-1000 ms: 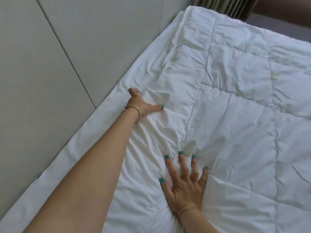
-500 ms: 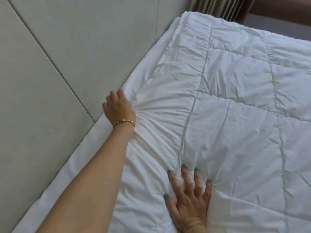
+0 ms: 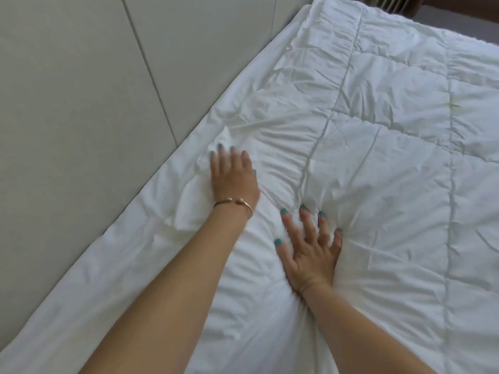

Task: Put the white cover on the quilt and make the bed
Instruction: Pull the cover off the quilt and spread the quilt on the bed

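From the head camera, the only view we have, we look down on a white stitched quilt [image 3: 378, 163] spread flat across the bed, its long edge running beside the grey padded wall panel [image 3: 81, 90]. A smoother white layer, which we take to be the white cover [image 3: 113, 255], shows as a border along that wall side, lying under or around the quilt; we cannot tell which. Our left hand [image 3: 232, 179], with a gold bracelet [image 3: 235, 205] at the wrist, lies on the quilt's edge with fingers fairly straight, touching a bunched fold of white cloth [image 3: 194, 195]; whether it actually pinches that fold is blurred. Our right hand [image 3: 310, 247] is spread wide, fingers splayed, palm pressing the quilt down and holding nothing. We judge the task early to midway: the quilting lines show plainly, so the quilt looks uncovered on top here, and the covering, smoothing and final bed-making seem yet to do.
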`<state>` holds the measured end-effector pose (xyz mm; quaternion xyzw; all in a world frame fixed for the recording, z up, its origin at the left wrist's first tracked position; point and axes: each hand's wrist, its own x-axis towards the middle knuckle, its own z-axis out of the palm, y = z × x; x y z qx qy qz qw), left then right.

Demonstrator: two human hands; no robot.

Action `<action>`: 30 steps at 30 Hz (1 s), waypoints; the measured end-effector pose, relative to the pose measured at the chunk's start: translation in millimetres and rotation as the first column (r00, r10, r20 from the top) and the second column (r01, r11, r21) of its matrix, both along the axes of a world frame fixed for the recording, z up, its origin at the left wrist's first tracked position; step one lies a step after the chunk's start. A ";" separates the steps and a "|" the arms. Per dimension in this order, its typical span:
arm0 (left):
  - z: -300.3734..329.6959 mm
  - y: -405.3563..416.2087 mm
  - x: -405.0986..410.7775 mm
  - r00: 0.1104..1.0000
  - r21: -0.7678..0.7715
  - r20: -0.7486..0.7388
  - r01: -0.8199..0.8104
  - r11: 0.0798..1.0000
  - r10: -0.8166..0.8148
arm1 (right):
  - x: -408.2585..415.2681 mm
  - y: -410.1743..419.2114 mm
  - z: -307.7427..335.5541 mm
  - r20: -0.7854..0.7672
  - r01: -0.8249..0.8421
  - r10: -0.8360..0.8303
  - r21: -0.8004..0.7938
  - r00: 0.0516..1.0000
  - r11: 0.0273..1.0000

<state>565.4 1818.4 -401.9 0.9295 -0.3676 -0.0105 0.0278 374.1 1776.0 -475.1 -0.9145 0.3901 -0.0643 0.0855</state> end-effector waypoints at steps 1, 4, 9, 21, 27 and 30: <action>5.8 21.8 -29.3 0.997 -0.077 0.032 0.077 0.994 -0.074 | -0.4 -1.2 3.2 -0.039 -0.004 0.005 0.027 0.999 1.000; 0.6 119.2 -86.2 0.996 -0.078 -0.019 0.083 0.993 -0.085 | -2.5 -5.4 23.7 -0.127 -0.048 0.084 0.264 0.988 0.963; 2.6 230.9 -33.2 0.784 0.099 -0.231 -0.570 0.816 0.576 | -66.5 33.9 73.4 -0.081 -0.170 0.218 0.388 0.973 0.906; 0.8 420.6 -400.9 0.924 0.084 -0.363 -0.097 0.992 0.122 | -329.6 279.2 92.8 -0.276 -0.218 0.340 0.391 0.899 0.894; 10.7 481.3 -501.2 0.918 0.223 -0.392 0.154 0.963 -0.056 | -446.8 342.3 98.1 -0.321 -0.173 0.328 0.428 0.888 0.887; 12.5 501.2 -541.1 0.895 0.190 -0.392 0.307 0.933 -0.214 | -511.1 374.4 105.7 -0.325 -0.087 0.223 0.386 0.919 0.918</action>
